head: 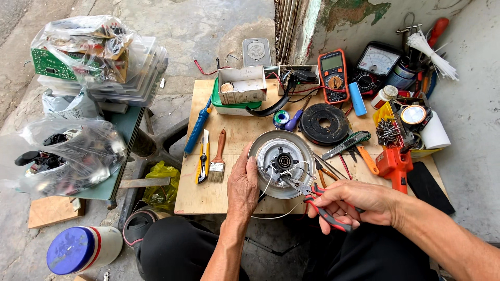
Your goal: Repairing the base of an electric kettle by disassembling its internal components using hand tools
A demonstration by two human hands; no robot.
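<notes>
Item: round metal motor housing (282,162), front edge of my wooden surface (234,138). My left hand (242,184) braces its rim; my right hand (354,203) clamps red-handled pliers (317,200) at its white wires (271,177). Risk: a hard tug could snap a wire.

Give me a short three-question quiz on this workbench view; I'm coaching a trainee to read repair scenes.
1. True or false: the right hand holds red-handled pliers.
2. What does the left hand steady? A) digital multimeter B) round metal motor unit C) paintbrush
3. Fill in: left of the paintbrush lies a yellow ____.

Key:
1. True; their tip reaches the white wires at the round metal motor unit.
2. B.
3. Utility knife.
</notes>
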